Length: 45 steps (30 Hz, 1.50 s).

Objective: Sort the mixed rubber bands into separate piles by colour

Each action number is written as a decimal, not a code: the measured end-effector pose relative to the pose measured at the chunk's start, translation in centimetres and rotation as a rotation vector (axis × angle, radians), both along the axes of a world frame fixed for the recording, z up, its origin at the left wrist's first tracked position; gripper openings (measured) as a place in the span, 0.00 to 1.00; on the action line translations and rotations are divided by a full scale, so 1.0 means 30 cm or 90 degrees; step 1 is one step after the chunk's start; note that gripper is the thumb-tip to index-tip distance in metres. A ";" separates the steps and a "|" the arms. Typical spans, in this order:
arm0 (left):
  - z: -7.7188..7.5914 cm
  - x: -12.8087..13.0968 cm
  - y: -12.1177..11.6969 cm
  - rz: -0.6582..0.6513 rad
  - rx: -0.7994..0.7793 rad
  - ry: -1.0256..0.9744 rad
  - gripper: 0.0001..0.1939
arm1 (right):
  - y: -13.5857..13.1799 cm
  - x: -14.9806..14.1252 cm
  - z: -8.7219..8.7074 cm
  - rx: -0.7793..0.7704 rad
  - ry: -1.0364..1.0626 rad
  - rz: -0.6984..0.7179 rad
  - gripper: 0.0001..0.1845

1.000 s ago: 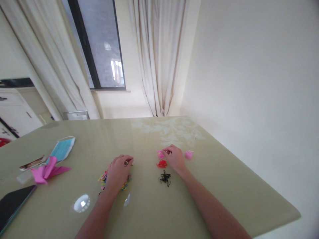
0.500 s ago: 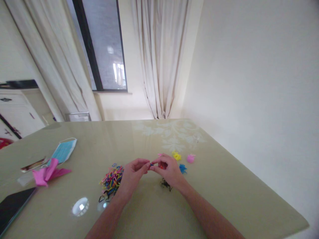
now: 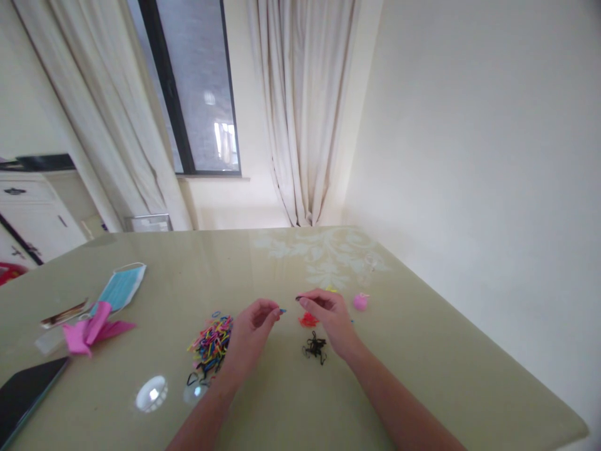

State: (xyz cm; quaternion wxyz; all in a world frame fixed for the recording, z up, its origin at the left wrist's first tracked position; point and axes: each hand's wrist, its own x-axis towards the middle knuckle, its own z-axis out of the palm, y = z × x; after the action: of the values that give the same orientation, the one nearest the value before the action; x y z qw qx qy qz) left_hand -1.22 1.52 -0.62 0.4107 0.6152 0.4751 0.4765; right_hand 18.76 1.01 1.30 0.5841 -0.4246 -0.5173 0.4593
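From my remote seat, the largest thing I see is the glossy table (image 3: 282, 407) filling the lower half of the frame, then the pale wall (image 3: 479, 156) on the right. 2 curtain panels, a left curtain (image 3: 84, 113) and a right curtain (image 3: 305, 94), hang on either side of the dark-framed window (image 3: 201, 81) at upper centre. My left hand (image 3: 253, 329) and right hand (image 3: 331, 313) are apart near lower centre, each with thumb and forefinger pinched together at the tips. A dark flat device (image 3: 30, 388) lies at lower left; above it are a pink folded paper (image 3: 94, 329) and a blue face mask (image 3: 122, 285). The mixed pile of bands (image 3: 211, 341) sits left of lower centre, just beside my left hand, partly covered by it. Just right of lower centre I have the black bunch (image 3: 315, 346), the smaller red bunch (image 3: 308, 320) above it, and farther right a pink lump (image 3: 361, 302). Smallest are the 2 pinched bits: a dark piece (image 3: 298, 298) in my right fingertips and a blue piece (image 3: 282, 311) in my left.
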 end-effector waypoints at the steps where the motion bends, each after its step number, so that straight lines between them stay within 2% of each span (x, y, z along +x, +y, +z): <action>1: -0.006 -0.012 0.005 0.019 0.036 0.068 0.14 | 0.001 0.014 0.011 -0.002 0.023 -0.011 0.11; 4: -0.018 -0.049 0.021 0.089 0.130 0.243 0.12 | 0.003 0.071 0.044 0.004 0.057 -0.024 0.10; 7: -0.022 -0.073 0.033 0.111 0.148 0.304 0.12 | -0.003 0.133 0.070 0.024 0.041 -0.012 0.09; 13: -0.024 -0.085 0.035 0.104 0.145 0.348 0.13 | -0.026 0.193 0.105 0.046 -0.067 0.044 0.12; 19: -0.023 -0.088 0.031 0.085 0.149 0.389 0.14 | -0.028 0.180 0.101 0.042 -0.321 0.106 0.11; 27: -0.010 -0.085 0.022 0.100 0.155 0.397 0.13 | -0.037 0.202 0.080 -0.062 -0.385 0.320 0.06; 32: -0.002 -0.074 0.023 0.085 0.104 0.327 0.15 | -0.038 0.202 0.063 -0.070 -0.418 0.412 0.06; 35: 0.008 -0.059 0.017 0.061 0.069 0.236 0.16 | -0.030 0.208 0.050 -0.055 -0.429 0.395 0.05; 39: 0.019 -0.019 -0.006 0.025 0.041 0.130 0.16 | -0.021 0.207 0.056 -0.032 -0.414 0.329 0.05; 43: 0.034 0.030 -0.045 -0.037 -0.002 0.040 0.16 | -0.029 0.150 0.060 0.039 -0.355 0.224 0.13; 45: 0.043 0.049 -0.062 -0.066 -0.021 0.001 0.16 | -0.034 0.109 0.048 0.074 -0.356 0.184 0.13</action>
State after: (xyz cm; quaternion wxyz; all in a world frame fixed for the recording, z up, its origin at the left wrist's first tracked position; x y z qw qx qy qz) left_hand 0.26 -0.33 0.67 0.4448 0.6325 0.4507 0.4461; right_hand 22.04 -0.01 2.73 0.3711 -0.4226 -0.7380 0.3728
